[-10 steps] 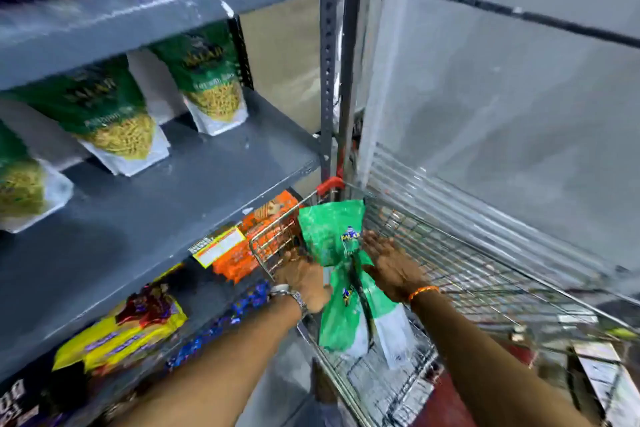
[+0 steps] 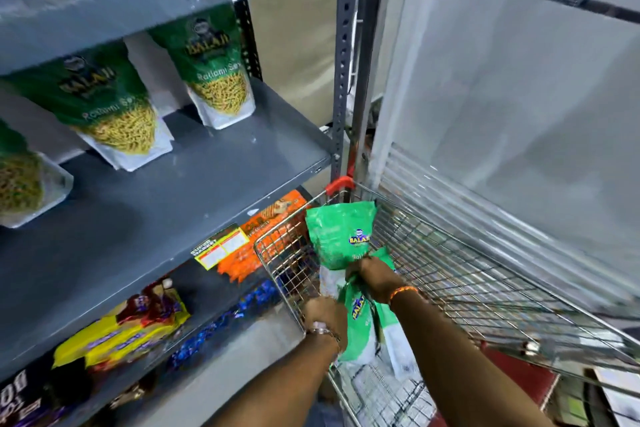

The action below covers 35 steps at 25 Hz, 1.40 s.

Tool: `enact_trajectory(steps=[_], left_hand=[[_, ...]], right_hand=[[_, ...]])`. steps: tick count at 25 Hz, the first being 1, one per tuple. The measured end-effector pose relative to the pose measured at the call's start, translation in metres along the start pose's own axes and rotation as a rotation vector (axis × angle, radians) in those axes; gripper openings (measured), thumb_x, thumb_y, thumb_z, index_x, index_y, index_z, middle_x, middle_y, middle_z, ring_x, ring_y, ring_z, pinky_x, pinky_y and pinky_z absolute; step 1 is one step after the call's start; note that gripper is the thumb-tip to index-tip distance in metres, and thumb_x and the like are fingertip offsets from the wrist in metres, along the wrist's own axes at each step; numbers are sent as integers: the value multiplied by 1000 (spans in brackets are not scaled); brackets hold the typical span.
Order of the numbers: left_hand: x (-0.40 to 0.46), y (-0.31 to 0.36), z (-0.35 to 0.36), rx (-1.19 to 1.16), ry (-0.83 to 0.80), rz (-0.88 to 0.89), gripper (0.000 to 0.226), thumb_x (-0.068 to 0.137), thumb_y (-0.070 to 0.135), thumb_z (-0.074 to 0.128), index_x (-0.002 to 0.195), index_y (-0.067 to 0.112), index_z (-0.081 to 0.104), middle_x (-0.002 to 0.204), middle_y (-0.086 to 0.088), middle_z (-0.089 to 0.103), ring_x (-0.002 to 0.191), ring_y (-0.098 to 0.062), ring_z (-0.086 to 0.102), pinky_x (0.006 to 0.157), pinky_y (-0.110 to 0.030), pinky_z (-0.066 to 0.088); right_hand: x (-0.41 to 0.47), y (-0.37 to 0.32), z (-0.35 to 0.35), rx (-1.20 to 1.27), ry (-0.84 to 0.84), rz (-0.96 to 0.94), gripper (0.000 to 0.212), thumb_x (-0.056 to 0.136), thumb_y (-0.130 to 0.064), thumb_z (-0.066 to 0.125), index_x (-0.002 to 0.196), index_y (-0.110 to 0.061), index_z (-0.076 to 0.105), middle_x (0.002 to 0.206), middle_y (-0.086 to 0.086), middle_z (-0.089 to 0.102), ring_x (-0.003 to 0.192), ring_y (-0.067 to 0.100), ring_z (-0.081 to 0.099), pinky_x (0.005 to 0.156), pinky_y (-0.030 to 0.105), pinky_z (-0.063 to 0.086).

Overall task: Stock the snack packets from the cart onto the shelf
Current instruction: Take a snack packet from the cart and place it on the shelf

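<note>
Fingers of the right hand [image 2: 375, 279] are curled tight around the middle of a bunch of green-and-white plastic snack packets [image 2: 341, 236], so that one's clearly gripping. The left hand [image 2: 325, 317] sits lower down at the near-left side of the bunch, against the packets, but its fingers are hidden behind the knuckles, so can't tell if it's actually gripping or just resting there. It's got a metal watch band on the wrist; the right wrist has an orange thread band [image 2: 403, 291].

The packets are still inside the silver wire shopping cart [image 2: 485, 270], upper ends poking up above the rim near the red corner cap, lower ends hanging down toward the cart floor.

Just left of the cart is the grey metal shelf unit [image 2: 166, 204]. Middle shelf has three matching green packets with yellow snack pictures [image 2: 114, 111] standing in a row toward the back, with plenty of bare shelf in front. The shelf below has orange packets [image 2: 263, 246] right beside the cart, then yellow-and-red ones [image 2: 121, 333] further left. To the right of the cart there's a white glass-fronted cabinet [image 2: 519, 97].
</note>
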<state>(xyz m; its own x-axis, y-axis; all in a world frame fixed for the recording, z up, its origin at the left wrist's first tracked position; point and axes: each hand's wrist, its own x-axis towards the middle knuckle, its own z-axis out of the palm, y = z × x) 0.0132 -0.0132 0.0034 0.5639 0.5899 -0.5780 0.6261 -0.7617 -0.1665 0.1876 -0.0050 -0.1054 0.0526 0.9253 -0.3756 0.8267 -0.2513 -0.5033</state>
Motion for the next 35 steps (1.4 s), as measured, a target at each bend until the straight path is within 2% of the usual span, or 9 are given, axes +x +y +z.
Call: enact_trajectory(steps=[2,5,12,17,19,23,29,32,35], left_hand=[[-6,-1,-6,-52,-10,-3,32,88,14,53,116,8,67,120,-6,70,113,-26,66,90,-35,48],[-20,-17,-30,-211,-34,-22,27,80,13,62,106,11,70,113,-5,72,108,-25,66,88,-32,49],[-83,-103,-97,-453,405,-137,21,65,37,61,73,20,52,97,0,70,99,-27,66,64,-29,37],[-113,-181,-145,-856,801,-235,28,59,56,67,78,36,74,73,10,73,81,-16,71,65,-26,51],[-110,-205,-160,-1249,894,-151,21,61,45,77,61,24,73,53,10,65,56,-9,63,56,-23,44],[-96,-243,-193,-1893,1086,-69,6,72,8,81,73,9,75,68,6,73,69,-12,66,67,-26,53],[-48,-280,-213,-1987,1205,-142,15,78,6,77,92,1,74,60,19,72,56,10,65,57,-10,50],[-26,-292,-209,-1992,1193,-179,11,79,10,77,87,5,73,58,19,70,54,11,62,58,-11,49],[-12,-292,-202,-1993,1128,-211,33,72,32,81,93,8,72,85,6,77,76,-5,68,77,-25,55]], right_hand=[[-10,1,-13,173,7,37,29,82,-3,55,104,-5,74,109,16,74,81,6,64,86,31,52],[-39,9,-49,278,83,-38,23,81,-4,68,97,-18,79,97,-20,78,88,2,67,83,24,52],[-81,-69,-147,798,313,-195,26,87,-29,71,93,-5,76,91,2,75,87,10,65,82,24,54],[-63,-159,-213,1070,428,-282,23,94,-14,54,98,3,69,82,3,74,75,12,65,69,23,55],[-47,-194,-237,1152,496,-326,23,99,-7,49,103,4,68,79,-1,77,71,10,68,68,20,56],[4,-253,-281,1208,629,-413,27,95,-21,53,98,-5,75,95,19,70,85,24,60,76,32,47],[78,-284,-299,1232,628,-354,30,101,-16,50,82,-14,72,68,-12,72,71,9,60,75,29,50],[103,-276,-299,1229,547,-308,25,100,-20,51,93,-15,74,89,-3,76,89,18,62,92,41,47],[110,-259,-291,1233,342,-232,25,93,-34,52,107,-24,70,115,6,72,102,23,65,81,35,50]])
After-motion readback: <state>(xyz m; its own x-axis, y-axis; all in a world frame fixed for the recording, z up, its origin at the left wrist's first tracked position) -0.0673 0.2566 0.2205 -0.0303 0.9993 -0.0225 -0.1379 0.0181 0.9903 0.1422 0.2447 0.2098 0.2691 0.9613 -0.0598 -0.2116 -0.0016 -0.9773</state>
